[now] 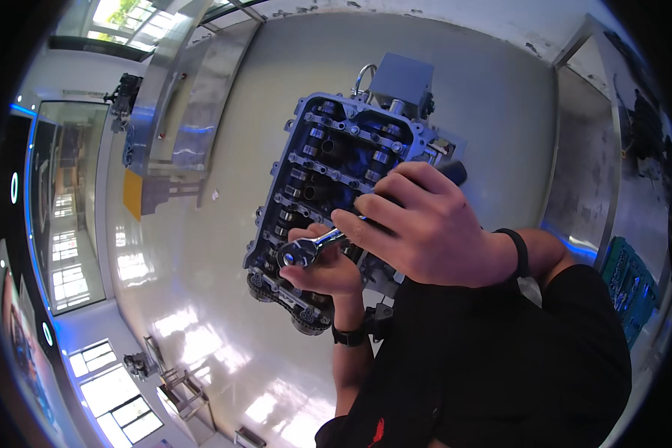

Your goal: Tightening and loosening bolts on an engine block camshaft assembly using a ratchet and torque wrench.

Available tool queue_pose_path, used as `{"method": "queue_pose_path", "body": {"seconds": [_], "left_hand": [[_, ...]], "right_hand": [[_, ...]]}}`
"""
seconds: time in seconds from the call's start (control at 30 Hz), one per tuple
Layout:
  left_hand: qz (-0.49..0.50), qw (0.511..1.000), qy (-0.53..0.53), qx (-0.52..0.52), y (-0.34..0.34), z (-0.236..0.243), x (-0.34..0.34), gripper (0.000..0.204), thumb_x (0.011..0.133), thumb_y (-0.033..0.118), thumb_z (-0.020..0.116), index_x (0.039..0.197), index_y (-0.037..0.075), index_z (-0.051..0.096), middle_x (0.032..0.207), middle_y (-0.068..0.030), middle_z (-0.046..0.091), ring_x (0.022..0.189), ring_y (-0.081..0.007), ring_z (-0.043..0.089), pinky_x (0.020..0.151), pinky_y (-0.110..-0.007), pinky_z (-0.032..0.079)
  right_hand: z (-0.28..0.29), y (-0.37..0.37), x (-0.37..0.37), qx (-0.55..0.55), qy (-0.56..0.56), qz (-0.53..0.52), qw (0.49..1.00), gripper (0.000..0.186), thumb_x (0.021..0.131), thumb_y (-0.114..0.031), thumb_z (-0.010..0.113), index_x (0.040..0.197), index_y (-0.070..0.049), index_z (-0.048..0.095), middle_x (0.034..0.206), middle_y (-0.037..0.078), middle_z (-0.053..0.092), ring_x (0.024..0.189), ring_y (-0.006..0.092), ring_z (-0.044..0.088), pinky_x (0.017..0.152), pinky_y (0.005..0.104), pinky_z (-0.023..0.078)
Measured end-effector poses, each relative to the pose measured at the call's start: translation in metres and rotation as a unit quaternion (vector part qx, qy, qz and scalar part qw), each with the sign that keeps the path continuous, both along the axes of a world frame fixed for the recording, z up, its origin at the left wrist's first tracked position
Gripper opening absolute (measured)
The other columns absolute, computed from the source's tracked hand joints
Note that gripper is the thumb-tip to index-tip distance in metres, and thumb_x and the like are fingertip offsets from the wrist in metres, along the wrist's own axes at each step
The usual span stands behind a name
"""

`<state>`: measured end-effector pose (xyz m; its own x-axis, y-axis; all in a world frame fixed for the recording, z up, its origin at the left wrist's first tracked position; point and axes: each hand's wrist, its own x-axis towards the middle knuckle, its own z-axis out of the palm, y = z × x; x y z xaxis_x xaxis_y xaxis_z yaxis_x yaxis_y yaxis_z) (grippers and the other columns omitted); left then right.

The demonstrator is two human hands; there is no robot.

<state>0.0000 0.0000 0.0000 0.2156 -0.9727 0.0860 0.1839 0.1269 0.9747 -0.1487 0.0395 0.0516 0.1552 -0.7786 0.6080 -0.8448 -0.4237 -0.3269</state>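
Note:
A shiny ratchet wrench [296, 254] lies slantwise over an engine cylinder head [311, 163] whose camshafts are exposed. My left hand [330, 270] is closed around the wrench's head end, thumb and fingers on either side of it. Farther up and to the right, my right hand [424, 228] is wrapped around the handle, and a dark grip end shows beyond its knuckles. The underside of the ratchet head is hidden, so I cannot tell whether it carries a socket or touches a bolt. Timing sprockets [310, 321] sit at the near end of the engine.
A grey metal box [402, 78] stands behind the engine. Along the left is a metal bench [205, 112] with engine parts nearby. A teal tool case [627, 287] lies at the right, beside a metal-framed table [586, 142]. A small stand [183, 399] is at the lower left.

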Motion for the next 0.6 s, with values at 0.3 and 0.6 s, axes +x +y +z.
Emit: {"method": "queue_pose_path", "body": {"seconds": [0.3,0.6], "left_hand": [[-0.241,0.957,-0.084,-0.138,-0.001,-0.012,0.024,0.069,0.080,0.074,0.037,0.057,0.012,0.021,0.049,0.0026,0.021,0.042,-0.0100,0.018,0.045,-0.027,0.010],[0.142,0.984,0.106,0.005,0.024,-0.004,-0.021,0.071,0.083,0.071,0.048,0.087,0.000,0.052,0.075,-0.0025,0.050,0.068,-0.0171,0.051,0.069,-0.029,0.043]], "right_hand": [[0.005,-0.065,-0.004,-0.104,0.001,0.081,0.991,0.023,0.071,-0.013,0.066,0.093,-0.017,0.068,0.098,-0.001,0.058,0.106,0.0167,0.055,0.110,0.0553,0.031],[-0.005,-0.035,0.001,-0.052,0.036,0.096,0.993,0.033,0.075,-0.015,0.063,0.107,-0.017,0.067,0.095,-0.003,0.058,0.102,0.0153,0.056,0.109,0.0555,0.029]]}}
